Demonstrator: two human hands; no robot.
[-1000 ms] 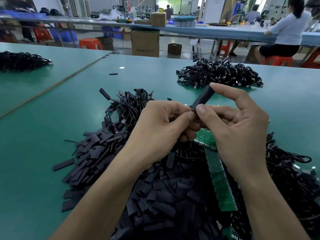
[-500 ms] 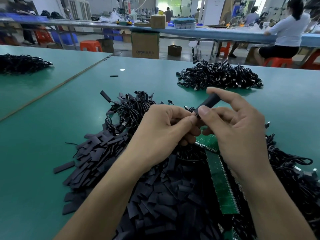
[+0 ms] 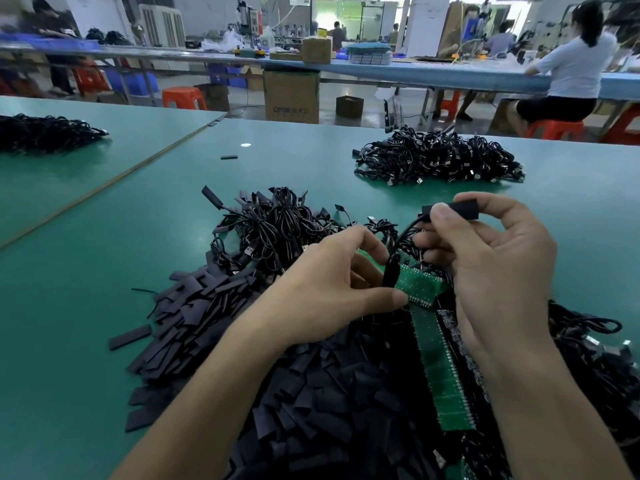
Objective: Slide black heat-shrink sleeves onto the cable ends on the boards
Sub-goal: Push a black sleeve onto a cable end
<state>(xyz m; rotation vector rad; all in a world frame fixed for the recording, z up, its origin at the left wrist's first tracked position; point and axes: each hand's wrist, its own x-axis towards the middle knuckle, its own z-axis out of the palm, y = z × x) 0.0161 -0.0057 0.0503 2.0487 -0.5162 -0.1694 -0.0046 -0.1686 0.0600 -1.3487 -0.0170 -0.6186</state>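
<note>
Green surface [image 3: 104, 271] carries a heap of loose sleeves [image 3: 214, 306] near left. Right hand [image 3: 498, 271] fingers pinch one black sleeve [image 3: 457, 208] above the board [image 3: 436, 358]. Left hand [image 3: 329, 292] fingers grip its cable [image 3: 403, 233]. The tube is probably light and soft, best held mid-length.

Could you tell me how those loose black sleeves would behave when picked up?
Probably light and flattish: the sleeves lie as thin strips in a loose heap, so they shouldn't roll. Pushing would likely scatter them across the smooth green table.
</note>
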